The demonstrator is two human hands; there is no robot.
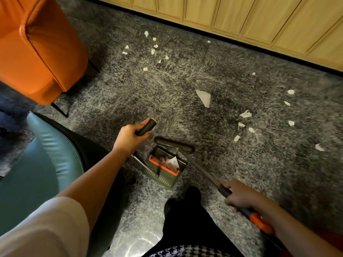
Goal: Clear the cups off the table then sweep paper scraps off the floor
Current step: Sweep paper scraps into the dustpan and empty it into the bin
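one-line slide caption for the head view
Left hand grips the dustpan handle, right hand the broom; paper scraps litter the grey carpet.

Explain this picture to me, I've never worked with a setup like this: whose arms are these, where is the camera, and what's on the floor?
There is no machine here. A person wears one camera on the head, and it looks down at their own arms. The left hand grips the long handle of a dustpan that stands on the grey carpet; one white scrap lies inside it. The right hand grips the handle of a broom, whose head lies by the pan's far edge. Loose paper scraps lie scattered ahead and to the right. An orange chair and a teal chair are on the left, and wooden cabinets run along the far side.
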